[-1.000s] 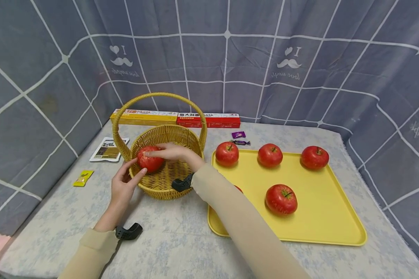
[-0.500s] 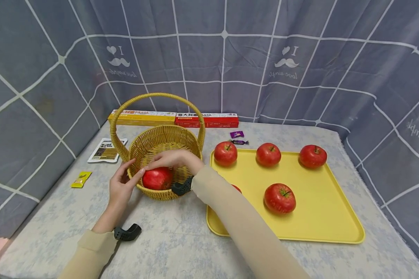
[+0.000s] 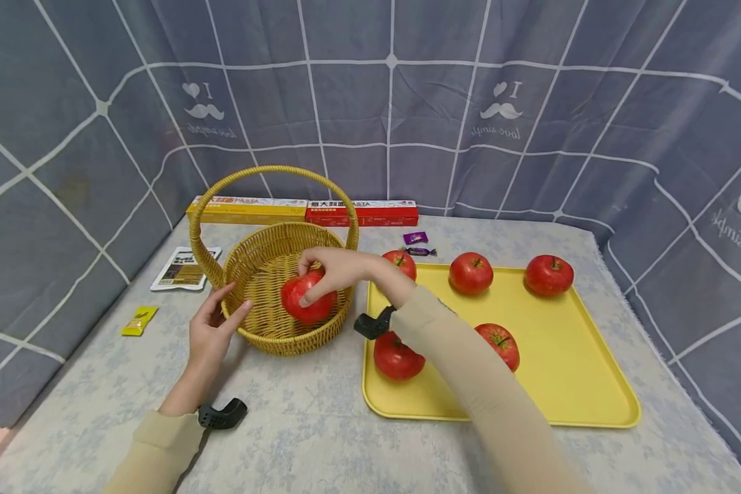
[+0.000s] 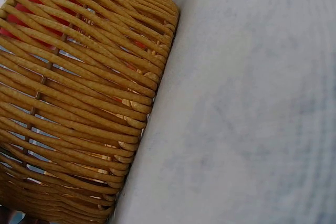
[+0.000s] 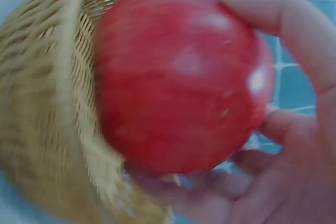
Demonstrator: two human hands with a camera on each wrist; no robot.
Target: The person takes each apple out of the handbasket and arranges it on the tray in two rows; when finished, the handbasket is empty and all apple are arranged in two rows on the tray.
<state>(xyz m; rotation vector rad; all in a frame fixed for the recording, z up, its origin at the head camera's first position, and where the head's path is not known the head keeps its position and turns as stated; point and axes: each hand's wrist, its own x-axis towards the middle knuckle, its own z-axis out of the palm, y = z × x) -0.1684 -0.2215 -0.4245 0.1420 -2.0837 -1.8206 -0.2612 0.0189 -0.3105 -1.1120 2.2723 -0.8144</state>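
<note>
My right hand [image 3: 338,265] grips a red apple [image 3: 310,306] from above, over the right inner side of a woven yellow basket [image 3: 265,237] with a tall hoop handle. The right wrist view shows the apple [image 5: 178,77] up close, with my fingers [image 5: 299,30] curled round it and the basket wall [image 5: 47,119] beside it. My left hand [image 3: 213,325] rests with straight fingers against the basket's left outer wall [image 4: 79,103]. To the right lies a yellow tray [image 3: 568,370] carrying several more red apples, the nearest one [image 3: 397,357] just under my right forearm.
Yellow [image 3: 247,208] and red [image 3: 363,211] pasta boxes lie along the back edge. Two purple candies [image 3: 418,238] sit behind the tray. A printed packet [image 3: 182,267] and a small yellow sachet [image 3: 138,320] lie left of the basket. A grey checked curtain surrounds the table.
The apple moved from the basket's left side, low across the front, to its right side, gripped by my right hand. My left hand came off the apple and stays at the basket wall.
</note>
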